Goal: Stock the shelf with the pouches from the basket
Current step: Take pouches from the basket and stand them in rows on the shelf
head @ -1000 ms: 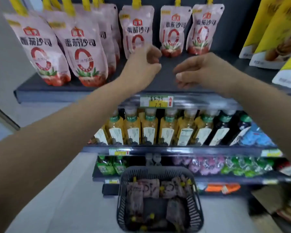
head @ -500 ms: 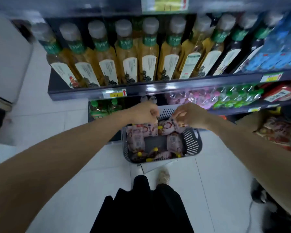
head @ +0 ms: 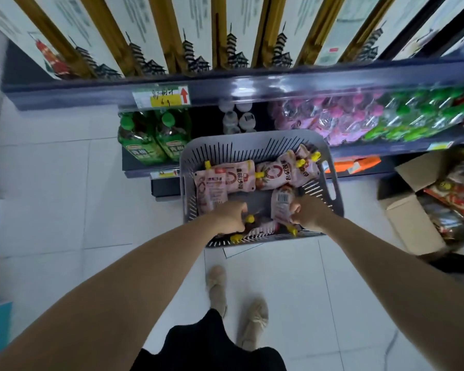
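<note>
A grey slotted basket [head: 330, 180] stands on the floor in front of the shelving, holding several pink pouches with yellow caps [head: 239, 176]. Both my hands are down inside its near end. My right hand [head: 306, 212] is closed around the lower part of one pouch [head: 281, 203], which shows its barcode side. My left hand [head: 229, 218] is curled over a pouch with a yellow cap [head: 249, 218] at the fingertips; how firm the grip is stays hidden. The upper shelf where the pouches hang is out of view.
A shelf edge [head: 252, 87] with tall amber bottles juts out above the basket. Green bottles [head: 150, 140] and pink and green packs [head: 359, 121] fill the lower shelf. An open cardboard box [head: 413, 223] sits at the right. My feet [head: 236, 298] stand just behind the basket.
My view swung down from the upper pouch shelf to the floor. Both hands dropped from the shelf into the basket, and my right hand closed on a pouch.
</note>
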Action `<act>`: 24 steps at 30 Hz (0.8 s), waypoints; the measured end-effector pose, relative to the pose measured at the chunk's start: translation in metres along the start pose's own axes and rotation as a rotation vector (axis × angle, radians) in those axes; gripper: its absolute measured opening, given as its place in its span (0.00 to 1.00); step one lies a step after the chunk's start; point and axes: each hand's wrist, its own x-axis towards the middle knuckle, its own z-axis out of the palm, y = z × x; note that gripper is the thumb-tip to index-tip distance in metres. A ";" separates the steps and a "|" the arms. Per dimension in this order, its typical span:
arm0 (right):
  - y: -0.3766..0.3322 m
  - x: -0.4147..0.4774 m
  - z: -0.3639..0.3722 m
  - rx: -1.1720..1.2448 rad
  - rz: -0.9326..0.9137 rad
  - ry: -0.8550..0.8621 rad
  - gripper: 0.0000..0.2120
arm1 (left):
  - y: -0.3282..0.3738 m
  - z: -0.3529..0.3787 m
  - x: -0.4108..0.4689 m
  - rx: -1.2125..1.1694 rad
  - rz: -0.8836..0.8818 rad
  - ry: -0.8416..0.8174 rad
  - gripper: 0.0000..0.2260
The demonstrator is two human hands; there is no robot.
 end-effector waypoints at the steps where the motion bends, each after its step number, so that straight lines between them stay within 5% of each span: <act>1: 0.003 0.006 0.007 -0.037 0.012 -0.017 0.15 | -0.001 0.006 0.005 0.017 -0.002 0.018 0.19; 5: 0.016 0.030 0.033 -0.197 0.017 -0.143 0.18 | -0.005 0.027 0.023 0.075 -0.031 0.086 0.22; 13: 0.022 0.070 0.055 -0.158 0.083 -0.231 0.23 | -0.010 0.026 0.049 0.006 -0.146 0.200 0.04; 24: 0.027 0.081 0.067 -0.189 0.206 0.020 0.17 | -0.013 0.012 0.051 0.015 -0.288 0.154 0.09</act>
